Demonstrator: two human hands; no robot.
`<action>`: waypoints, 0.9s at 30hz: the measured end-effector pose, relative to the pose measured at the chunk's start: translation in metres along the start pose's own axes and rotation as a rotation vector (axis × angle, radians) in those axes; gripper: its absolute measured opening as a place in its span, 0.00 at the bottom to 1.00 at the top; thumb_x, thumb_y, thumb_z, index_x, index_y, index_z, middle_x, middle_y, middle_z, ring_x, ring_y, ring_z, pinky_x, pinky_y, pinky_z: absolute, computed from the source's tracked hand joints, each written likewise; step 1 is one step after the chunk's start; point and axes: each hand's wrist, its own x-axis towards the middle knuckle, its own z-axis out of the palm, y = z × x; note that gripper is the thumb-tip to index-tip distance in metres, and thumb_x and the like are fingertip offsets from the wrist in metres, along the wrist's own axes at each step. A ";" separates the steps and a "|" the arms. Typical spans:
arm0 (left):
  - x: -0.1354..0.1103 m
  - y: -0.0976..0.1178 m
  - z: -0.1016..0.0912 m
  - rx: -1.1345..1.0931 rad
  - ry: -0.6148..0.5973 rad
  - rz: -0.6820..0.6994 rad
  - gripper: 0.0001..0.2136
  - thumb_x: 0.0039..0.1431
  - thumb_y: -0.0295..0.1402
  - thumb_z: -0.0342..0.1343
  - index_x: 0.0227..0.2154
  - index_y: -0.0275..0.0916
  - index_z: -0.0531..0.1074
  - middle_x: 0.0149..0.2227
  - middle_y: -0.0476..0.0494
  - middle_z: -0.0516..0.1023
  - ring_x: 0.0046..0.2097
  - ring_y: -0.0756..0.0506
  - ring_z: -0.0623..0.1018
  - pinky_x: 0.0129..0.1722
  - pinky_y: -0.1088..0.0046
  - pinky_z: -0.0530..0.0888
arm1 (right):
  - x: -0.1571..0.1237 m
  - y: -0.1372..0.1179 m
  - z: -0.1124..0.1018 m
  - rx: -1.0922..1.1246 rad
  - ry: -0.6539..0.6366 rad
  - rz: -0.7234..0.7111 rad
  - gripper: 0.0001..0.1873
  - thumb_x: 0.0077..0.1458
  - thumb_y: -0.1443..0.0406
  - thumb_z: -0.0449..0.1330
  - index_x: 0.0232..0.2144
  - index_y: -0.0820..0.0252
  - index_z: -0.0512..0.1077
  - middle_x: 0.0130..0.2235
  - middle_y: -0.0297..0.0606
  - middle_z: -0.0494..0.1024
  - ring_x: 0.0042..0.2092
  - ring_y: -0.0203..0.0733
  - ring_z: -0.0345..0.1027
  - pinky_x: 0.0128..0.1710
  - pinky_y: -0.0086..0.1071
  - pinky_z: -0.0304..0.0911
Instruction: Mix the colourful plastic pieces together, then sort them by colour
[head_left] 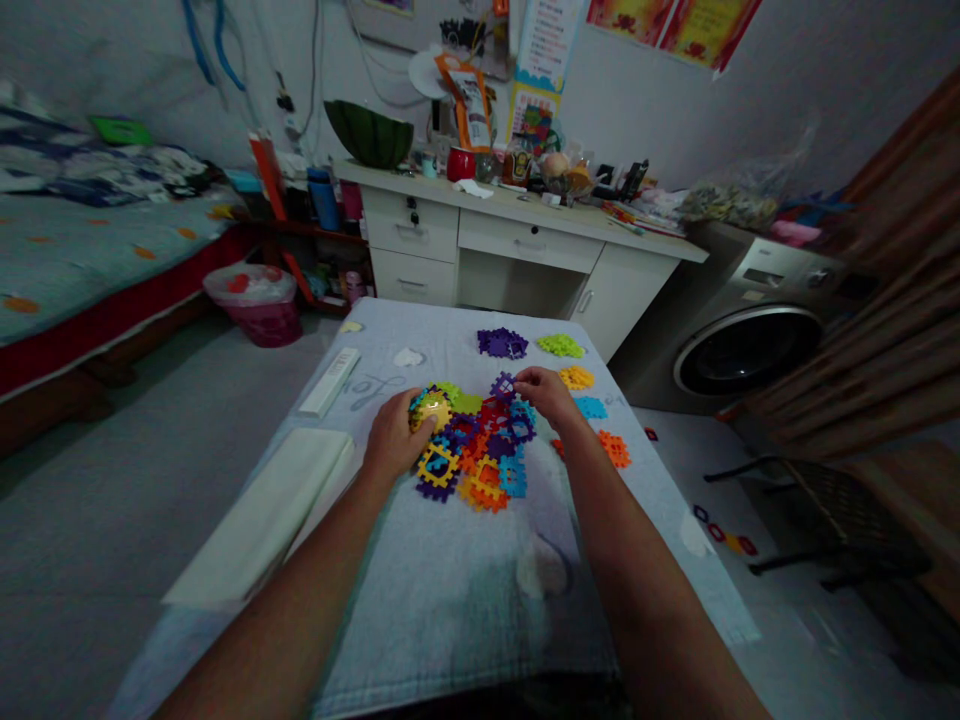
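Note:
A mixed heap of plastic interlocking building tiles [480, 452] in purple, red, yellow, orange and blue lies on the cloth-covered table. My left hand [395, 436] is closed on a yellow tile [432, 408] at the heap's left edge, with green and blue tiles beside it. Between the fingertips of my right hand [548, 392] is a purple tile [503, 386], just above the far side of the heap. Sorted by colour, purple tiles [502, 343], green tiles [561, 345], yellow tiles [577, 377], blue tiles [592, 407] and orange tiles [614, 449] lie in separate groups beyond and to the right.
Along the table's left side lie a long white box [259, 515] and a smaller white strip [330, 382]. A cluttered desk [525, 232] stands behind, with a washing machine [742, 320] at its right. Several tiles [724, 536] lie on the floor near a stool [847, 520].

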 end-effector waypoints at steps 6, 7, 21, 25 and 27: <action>0.000 -0.004 0.002 -0.013 -0.004 0.016 0.23 0.57 0.41 0.52 0.54 0.37 0.67 0.53 0.35 0.74 0.55 0.36 0.73 0.58 0.55 0.68 | 0.048 0.000 0.014 0.339 0.172 0.198 0.06 0.48 0.71 0.62 0.27 0.60 0.66 0.22 0.27 0.69 0.22 0.31 0.66 0.21 0.23 0.60; 0.000 -0.004 0.002 -0.018 -0.005 0.016 0.23 0.57 0.41 0.52 0.54 0.37 0.67 0.53 0.35 0.74 0.56 0.36 0.73 0.58 0.55 0.68 | 0.055 0.001 0.016 0.348 0.192 0.211 0.08 0.48 0.71 0.63 0.27 0.60 0.66 0.21 0.26 0.68 0.21 0.31 0.65 0.20 0.23 0.60; -0.001 -0.003 0.001 -0.046 -0.019 -0.006 0.23 0.57 0.40 0.54 0.55 0.40 0.67 0.54 0.36 0.73 0.57 0.35 0.72 0.57 0.53 0.68 | 0.103 0.001 0.033 0.181 0.237 0.198 0.05 0.45 0.70 0.61 0.29 0.61 0.69 0.21 0.27 0.69 0.25 0.34 0.68 0.26 0.26 0.65; 0.000 -0.003 0.001 -0.034 -0.026 -0.011 0.23 0.57 0.40 0.53 0.55 0.39 0.66 0.55 0.36 0.73 0.57 0.35 0.72 0.58 0.53 0.67 | 0.088 0.001 0.024 -0.234 0.205 0.000 0.08 0.48 0.70 0.60 0.34 0.61 0.73 0.34 0.36 0.78 0.38 0.38 0.71 0.39 0.29 0.66; 0.000 -0.003 0.002 -0.025 -0.025 -0.013 0.23 0.57 0.40 0.53 0.55 0.39 0.66 0.55 0.36 0.73 0.57 0.35 0.72 0.57 0.53 0.67 | 0.076 0.001 0.022 -0.509 0.080 -0.123 0.09 0.49 0.67 0.61 0.35 0.62 0.75 0.39 0.40 0.79 0.41 0.40 0.71 0.43 0.31 0.64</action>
